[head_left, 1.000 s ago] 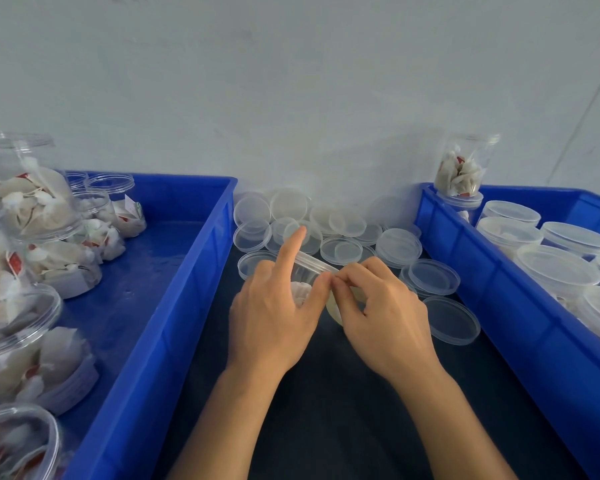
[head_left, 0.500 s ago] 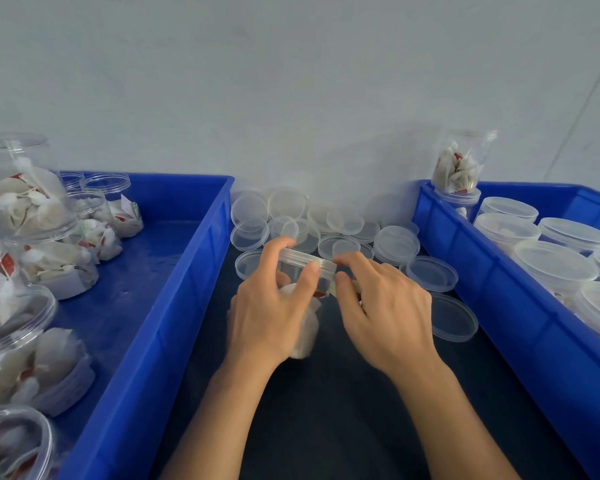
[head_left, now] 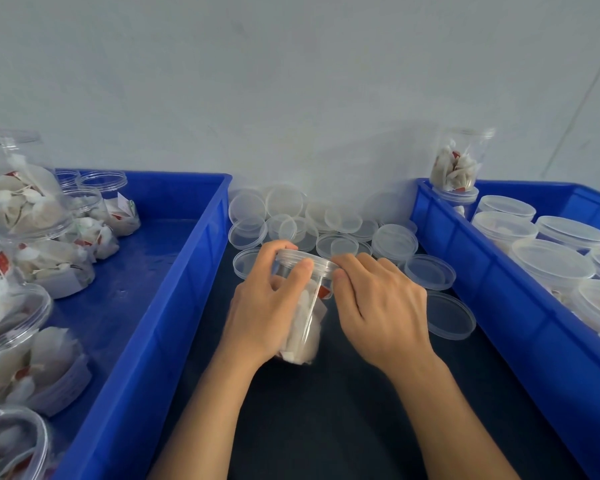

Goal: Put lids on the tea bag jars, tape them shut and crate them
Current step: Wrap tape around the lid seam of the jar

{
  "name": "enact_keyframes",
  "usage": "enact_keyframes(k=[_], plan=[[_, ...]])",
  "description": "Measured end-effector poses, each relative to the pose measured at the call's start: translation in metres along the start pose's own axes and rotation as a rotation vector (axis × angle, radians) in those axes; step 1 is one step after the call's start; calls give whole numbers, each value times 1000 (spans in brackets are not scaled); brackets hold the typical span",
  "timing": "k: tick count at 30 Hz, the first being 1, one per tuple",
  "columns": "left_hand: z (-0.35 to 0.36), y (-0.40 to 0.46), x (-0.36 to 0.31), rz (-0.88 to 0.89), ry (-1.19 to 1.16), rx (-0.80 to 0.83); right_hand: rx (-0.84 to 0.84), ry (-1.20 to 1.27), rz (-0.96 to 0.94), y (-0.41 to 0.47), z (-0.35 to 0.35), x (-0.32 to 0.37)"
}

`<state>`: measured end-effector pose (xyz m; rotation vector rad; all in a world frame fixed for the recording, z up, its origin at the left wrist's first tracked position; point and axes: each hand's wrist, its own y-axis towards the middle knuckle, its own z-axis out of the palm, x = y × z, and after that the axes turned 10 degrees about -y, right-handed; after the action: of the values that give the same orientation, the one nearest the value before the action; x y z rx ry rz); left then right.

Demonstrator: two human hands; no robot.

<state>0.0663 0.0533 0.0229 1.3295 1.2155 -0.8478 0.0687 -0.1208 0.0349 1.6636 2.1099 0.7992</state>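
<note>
bright even light, soft shadow on wall (head_left: 326, 150), slight softness, wide-angle bending at edges

Packing workshop, blue crates (head_left: 174, 271), loose lids (head_left: 394, 242)

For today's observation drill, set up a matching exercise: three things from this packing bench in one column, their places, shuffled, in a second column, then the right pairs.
Things
1. jar in hand
2. loose lids
3. lidded jars

Places
A. in the right blue crate
B. heaped on the dark table by the wall
C. between the left hand and right hand

Pairs: 1-C, 2-B, 3-A
</note>
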Motion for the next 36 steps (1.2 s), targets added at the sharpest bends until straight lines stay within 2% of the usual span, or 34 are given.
enact_keyframes(k=[8, 11, 15, 22, 26, 31, 36], plan=[[-2, -1, 2, -59, -35, 69, 116, -16, 27, -3, -3, 6], [0, -3, 0, -95, 65, 24, 118, -19, 48, -3, -4, 7], [1, -4, -6, -47, 214, -77, 102, -48, 58, -3, -5, 10], [12, -8, -14, -19, 352, -122, 159, 99, 50, -5, -2, 9], [4, -6, -12, -67, 228, -139, 242, 267, 63, -3, -1, 6], [-5, -2, -6, -103, 18, -160, 257, 434, 78, -2, 7, -7], [-13, 2, -4, -116, -148, -101, 236, 446, 74, 0, 5, -13]])
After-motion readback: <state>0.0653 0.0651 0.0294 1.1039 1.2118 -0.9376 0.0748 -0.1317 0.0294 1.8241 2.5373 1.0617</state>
